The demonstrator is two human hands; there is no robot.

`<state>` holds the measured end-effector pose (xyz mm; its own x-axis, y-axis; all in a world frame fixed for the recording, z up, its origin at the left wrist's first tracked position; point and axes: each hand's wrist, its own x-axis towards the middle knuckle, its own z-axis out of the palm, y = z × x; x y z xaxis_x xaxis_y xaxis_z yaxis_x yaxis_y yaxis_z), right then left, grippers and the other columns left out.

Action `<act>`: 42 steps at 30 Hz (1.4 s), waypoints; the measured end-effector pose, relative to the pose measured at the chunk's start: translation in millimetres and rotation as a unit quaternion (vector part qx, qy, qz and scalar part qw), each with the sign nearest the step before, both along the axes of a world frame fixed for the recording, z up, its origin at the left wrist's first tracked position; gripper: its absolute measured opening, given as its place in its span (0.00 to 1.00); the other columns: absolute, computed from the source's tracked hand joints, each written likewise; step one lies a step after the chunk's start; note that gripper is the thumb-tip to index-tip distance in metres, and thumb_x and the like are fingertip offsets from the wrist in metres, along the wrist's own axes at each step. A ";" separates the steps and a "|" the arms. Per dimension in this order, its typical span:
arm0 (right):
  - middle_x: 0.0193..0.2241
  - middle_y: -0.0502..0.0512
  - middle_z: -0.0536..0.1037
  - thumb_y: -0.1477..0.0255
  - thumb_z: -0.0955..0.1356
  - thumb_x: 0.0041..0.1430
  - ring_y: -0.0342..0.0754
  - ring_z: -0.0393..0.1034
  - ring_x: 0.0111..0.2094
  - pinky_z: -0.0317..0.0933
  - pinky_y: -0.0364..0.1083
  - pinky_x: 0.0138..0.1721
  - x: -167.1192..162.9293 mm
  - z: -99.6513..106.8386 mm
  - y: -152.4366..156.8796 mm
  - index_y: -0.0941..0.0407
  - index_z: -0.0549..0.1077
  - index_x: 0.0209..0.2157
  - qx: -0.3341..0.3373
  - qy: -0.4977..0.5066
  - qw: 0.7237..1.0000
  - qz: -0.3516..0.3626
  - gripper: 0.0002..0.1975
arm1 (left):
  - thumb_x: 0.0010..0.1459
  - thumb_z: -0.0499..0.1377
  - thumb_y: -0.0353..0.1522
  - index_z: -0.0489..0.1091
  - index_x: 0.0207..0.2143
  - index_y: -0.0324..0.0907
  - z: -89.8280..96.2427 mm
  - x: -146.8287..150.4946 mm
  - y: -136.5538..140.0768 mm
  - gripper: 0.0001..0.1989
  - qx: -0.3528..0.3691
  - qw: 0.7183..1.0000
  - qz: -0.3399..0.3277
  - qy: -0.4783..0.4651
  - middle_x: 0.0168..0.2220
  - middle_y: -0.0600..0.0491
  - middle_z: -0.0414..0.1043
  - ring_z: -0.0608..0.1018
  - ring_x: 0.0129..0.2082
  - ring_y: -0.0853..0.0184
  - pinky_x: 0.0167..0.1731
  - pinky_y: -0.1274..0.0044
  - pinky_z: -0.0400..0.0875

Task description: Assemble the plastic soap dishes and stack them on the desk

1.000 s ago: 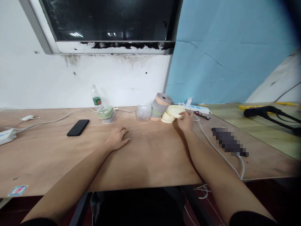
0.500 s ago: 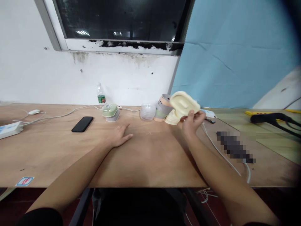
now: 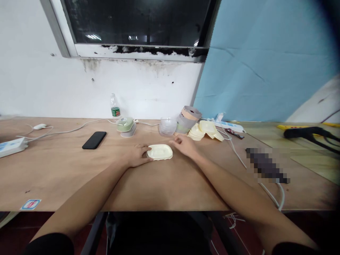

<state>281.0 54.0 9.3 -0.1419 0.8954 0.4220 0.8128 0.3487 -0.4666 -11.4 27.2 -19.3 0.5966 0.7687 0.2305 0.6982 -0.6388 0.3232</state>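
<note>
A pale yellow plastic lid [image 3: 159,151], oval with a raised rim, lies flat on the table in front of me. My left hand [image 3: 138,155] holds its left end between thumb and fingers. Just off its upper right edge is my right hand [image 3: 184,146], fingers loosely curled and slightly apart, with nothing seen in them. Behind that hand, more pale yellow lids [image 3: 196,132] lie in a leaning, fanned pile. Clear plastic bowls [image 3: 168,126], nested together, stand beyond the lid. Grey, peach and green ring-like sleeves [image 3: 189,118] lean in a stack beside them.
A green-and-grey container stack [image 3: 125,125] and a plastic bottle [image 3: 114,106] stand at the back. A black phone [image 3: 94,140] lies left. Power strips [image 3: 230,126] and a white cable [image 3: 236,156] are on the right, near a blurred dark object [image 3: 265,165].
My right hand has come left and down from the pile, and the lid it held now lies on the table. My left hand has closed on the lid's end.
</note>
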 end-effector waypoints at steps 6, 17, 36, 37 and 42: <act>0.47 0.62 0.74 0.64 0.64 0.59 0.52 0.70 0.41 0.62 0.49 0.41 45.4 55.5 56.8 0.56 0.71 0.46 0.212 0.050 0.971 -0.094 0.16 | 0.56 0.56 0.54 0.68 0.55 0.43 -2.7 -0.4 3.1 0.32 0.006 1.000 0.006 -0.018 0.57 0.44 0.67 0.70 0.56 0.52 0.57 0.62 0.62; 0.39 0.60 0.74 0.61 0.70 0.50 0.53 0.66 0.41 0.61 0.53 0.46 67.1 67.6 83.1 0.58 0.72 0.40 0.210 0.087 0.963 -0.145 0.19 | 0.60 0.52 0.51 0.69 0.53 0.42 6.7 1.8 -2.4 0.28 -0.022 0.999 0.008 -0.037 0.56 0.45 0.70 0.72 0.54 0.54 0.56 0.63 0.63; 0.25 0.51 0.72 0.54 0.61 0.62 0.47 0.66 0.25 0.61 0.46 0.29 -29.3 -7.2 -18.4 0.53 0.69 0.52 0.016 0.182 0.975 0.123 0.23 | 0.64 0.49 0.47 0.49 0.66 0.41 14.4 3.9 -6.5 0.34 0.058 0.977 0.081 -0.188 0.39 0.49 0.75 0.77 0.36 0.61 0.40 0.70 0.69; 0.26 0.51 0.73 0.55 0.61 0.63 0.47 0.67 0.26 0.61 0.46 0.30 -28.7 -7.0 -18.5 0.53 0.70 0.51 0.014 0.169 0.978 0.121 0.22 | 0.64 0.48 0.47 0.54 0.65 0.42 16.8 4.8 -8.0 0.31 0.054 0.980 0.083 -0.171 0.39 0.49 0.76 0.77 0.35 0.61 0.39 0.70 0.69; 0.36 0.55 0.79 0.63 0.60 0.64 0.51 0.72 0.36 0.63 0.48 0.38 -24.5 -11.4 -6.1 0.53 0.75 0.43 -0.052 0.076 0.986 0.141 0.15 | 0.66 0.44 0.49 0.69 0.54 0.44 19.6 11.0 -5.4 0.27 -0.005 0.987 0.129 -0.092 0.37 0.48 0.78 0.78 0.37 0.59 0.38 0.71 0.69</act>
